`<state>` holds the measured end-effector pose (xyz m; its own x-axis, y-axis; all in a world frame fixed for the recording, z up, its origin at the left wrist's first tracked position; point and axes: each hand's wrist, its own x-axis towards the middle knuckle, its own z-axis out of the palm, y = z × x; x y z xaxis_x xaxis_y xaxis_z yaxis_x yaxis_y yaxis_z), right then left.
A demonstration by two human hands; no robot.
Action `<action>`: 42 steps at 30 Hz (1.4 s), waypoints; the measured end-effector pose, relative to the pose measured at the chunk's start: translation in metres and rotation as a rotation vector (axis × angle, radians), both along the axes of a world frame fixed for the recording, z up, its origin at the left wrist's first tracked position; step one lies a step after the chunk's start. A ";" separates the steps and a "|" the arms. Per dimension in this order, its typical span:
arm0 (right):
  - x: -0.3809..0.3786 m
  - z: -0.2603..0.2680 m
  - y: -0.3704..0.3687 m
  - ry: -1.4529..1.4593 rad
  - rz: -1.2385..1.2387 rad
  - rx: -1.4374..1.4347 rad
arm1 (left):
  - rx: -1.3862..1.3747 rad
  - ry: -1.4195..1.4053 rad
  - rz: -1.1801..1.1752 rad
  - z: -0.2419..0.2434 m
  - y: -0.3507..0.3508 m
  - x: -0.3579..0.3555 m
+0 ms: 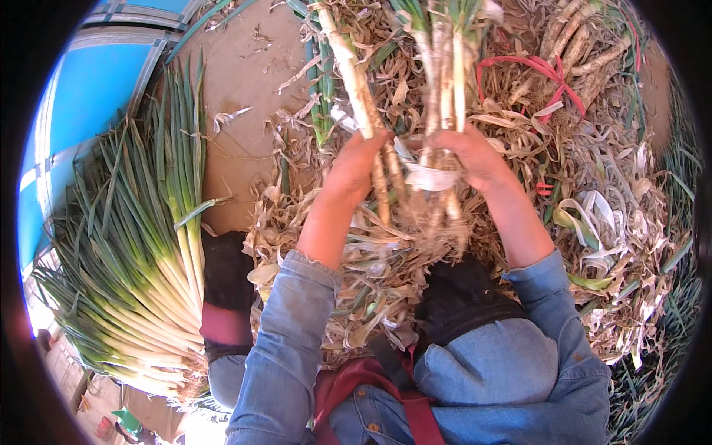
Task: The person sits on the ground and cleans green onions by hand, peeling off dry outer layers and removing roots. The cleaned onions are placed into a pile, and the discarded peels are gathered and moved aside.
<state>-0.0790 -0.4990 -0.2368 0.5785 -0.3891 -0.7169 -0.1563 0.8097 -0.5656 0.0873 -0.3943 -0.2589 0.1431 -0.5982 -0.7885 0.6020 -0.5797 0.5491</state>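
Two unpeeled long green onions with brown, soil-marked stalks point(350, 72) are gripped in my left hand point(356, 167). My right hand point(467, 156) is closed around several more long green onions point(443, 83), their leaves at the top edge and their hairy roots hanging down between my forearms. A whitish strip point(429, 177) lies across the lower stalks by my right hand; whether it is a loose skin or a band, I cannot tell. Both hands are side by side, slightly apart, above a heap of dry peelings point(361, 295).
Cleaned long green onions point(150, 278) lie fanned out at my left. Unpeeled ones point(573, 44) with a red tie point(548, 69) lie at upper right. Blue panels point(100, 89) stand at upper left. More green leaves point(662, 345) line the right rim.
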 end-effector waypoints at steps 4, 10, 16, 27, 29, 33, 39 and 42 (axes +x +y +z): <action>0.020 -0.006 0.024 0.010 -0.027 -0.006 | 0.037 -0.348 -0.274 0.000 -0.009 -0.023; 0.024 -0.015 0.038 -0.054 -0.063 -0.119 | 0.000 0.042 0.082 -0.005 0.000 -0.016; 0.009 -0.015 0.037 -0.066 -0.073 -0.078 | -0.049 0.257 0.138 -0.006 -0.007 -0.006; 0.016 -0.042 0.042 0.075 0.012 -0.573 | -0.118 0.074 -0.030 0.000 -0.015 -0.007; 0.015 -0.042 0.042 0.023 0.022 -0.523 | -0.167 0.074 -0.088 0.001 -0.016 -0.007; 0.015 -0.035 0.042 0.011 -0.052 -0.386 | -0.101 0.058 -0.084 0.004 -0.019 -0.005; 0.021 -0.020 0.027 0.048 -0.350 -0.012 | -0.015 0.067 -0.070 0.026 0.010 -0.012; 0.023 -0.020 0.018 0.114 -0.235 -0.146 | -0.064 0.051 -0.116 0.031 0.033 -0.025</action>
